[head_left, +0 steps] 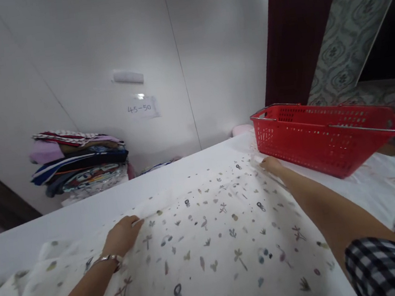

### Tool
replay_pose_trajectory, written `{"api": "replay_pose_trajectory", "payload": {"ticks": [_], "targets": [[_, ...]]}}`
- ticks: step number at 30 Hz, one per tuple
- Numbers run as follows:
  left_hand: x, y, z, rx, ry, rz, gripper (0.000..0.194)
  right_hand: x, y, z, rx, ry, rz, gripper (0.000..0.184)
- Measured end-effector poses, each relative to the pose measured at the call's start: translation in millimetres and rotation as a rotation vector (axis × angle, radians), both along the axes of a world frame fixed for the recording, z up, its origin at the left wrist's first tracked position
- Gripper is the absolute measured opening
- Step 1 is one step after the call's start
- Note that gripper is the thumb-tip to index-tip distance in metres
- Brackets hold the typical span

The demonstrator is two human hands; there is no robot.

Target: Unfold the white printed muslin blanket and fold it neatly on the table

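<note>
A white cloth [211,250] printed with small palms, flamingos and leaves spreads over the white table in front of me. My left hand [123,235], with a metal bracelet at its wrist, is closed on the far edge of the cloth, left of the middle. Reaching further out, my right hand [271,165] pinches the cloth's far right corner, close beside the red basket. Between my hands the far edge runs slanting up to the right. Some of the cloth lies in loose folds at the left.
A red plastic basket [309,140] with wire handles stands on the table [173,185] at the right. Folded clothes [81,161] are stacked behind the table at the left, against a white panel wall. A paper sign [143,108] reads 45-50. White sheeting [380,182] hangs over the right edge.
</note>
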State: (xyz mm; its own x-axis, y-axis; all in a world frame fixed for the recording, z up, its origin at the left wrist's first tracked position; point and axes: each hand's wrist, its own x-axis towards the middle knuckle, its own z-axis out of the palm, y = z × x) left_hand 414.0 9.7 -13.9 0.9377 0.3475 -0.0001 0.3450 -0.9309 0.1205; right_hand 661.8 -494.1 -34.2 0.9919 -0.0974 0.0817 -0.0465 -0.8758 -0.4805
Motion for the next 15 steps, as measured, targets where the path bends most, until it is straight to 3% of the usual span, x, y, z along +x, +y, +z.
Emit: {"api": "replay_pose_trajectory", "payload": {"ticks": [6,10,13,15], "targets": [[15.1,-8.5,13.9,0.271,0.029,0.001,0.038,-4.2,-11.0,12.7,0.01,-0.161,-0.099,0.031],[43.0,-16.6,39.0,0.204,0.041,0.136,0.041,4.3,-32.5,23.3,0.022,-0.226,-0.216,0.039],[70.9,-13.2,60.2,0.158,-0.118,0.196,0.05,14.5,-43.4,29.0,0.04,-0.293,-0.318,0.043],[88.5,-8.7,66.6,0.132,-0.217,0.23,0.057,20.1,-47.1,28.7,0.043,-0.323,-0.383,0.044]]}}
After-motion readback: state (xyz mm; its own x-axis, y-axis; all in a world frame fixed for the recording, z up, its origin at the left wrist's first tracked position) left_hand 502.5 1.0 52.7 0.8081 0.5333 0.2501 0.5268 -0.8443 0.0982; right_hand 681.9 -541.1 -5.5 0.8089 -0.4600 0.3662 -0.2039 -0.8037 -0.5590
